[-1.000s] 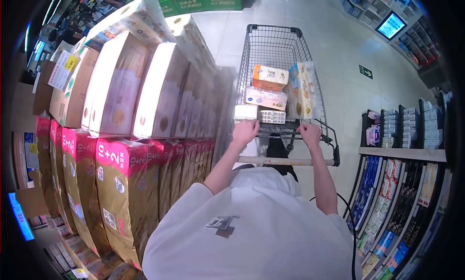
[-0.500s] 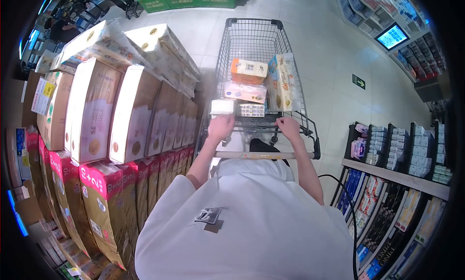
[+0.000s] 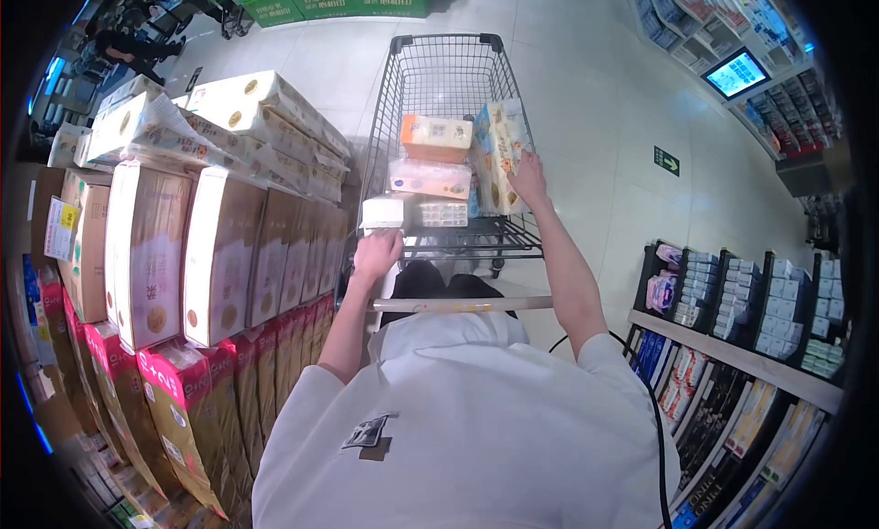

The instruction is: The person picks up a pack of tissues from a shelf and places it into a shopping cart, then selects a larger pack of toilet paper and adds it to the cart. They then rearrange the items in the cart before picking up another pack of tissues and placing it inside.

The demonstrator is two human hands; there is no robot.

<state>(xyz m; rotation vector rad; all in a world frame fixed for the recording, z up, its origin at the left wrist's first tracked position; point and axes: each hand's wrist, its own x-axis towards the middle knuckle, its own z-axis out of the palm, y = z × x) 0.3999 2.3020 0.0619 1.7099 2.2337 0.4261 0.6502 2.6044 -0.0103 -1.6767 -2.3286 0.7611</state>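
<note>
A dark wire shopping cart (image 3: 499, 57) stands in front of me, its pale handle (image 3: 439, 305) at my waist. My left hand (image 3: 376, 254) is closed at the basket's rear left edge, close against a white pack (image 3: 383, 212). Against the right side of the basket stands a tall, yellowish pack of tissues (image 3: 497, 163). My right hand (image 3: 527, 183) reaches over the cart's right rim, its fingers curled at this pack's outer edge. Left of that pack lie an orange-and-white tissue pack (image 3: 437, 138), a white-and-pink pack (image 3: 429, 176) and a small patterned pack (image 3: 443, 214).
Tall stacks of tissue cartons (image 3: 151, 254) line the left, above gold-and-pink packs (image 3: 197, 419). On the right stand shelves of small boxes (image 3: 783, 309) and a lit screen (image 3: 736, 73). Green cartons (image 3: 366, 0) lie ahead. A person (image 3: 137, 51) is at the far left.
My right hand has left the cart's rear edge and moved forward to the tall tissue pack. The cart and my left hand appear farther left in view.
</note>
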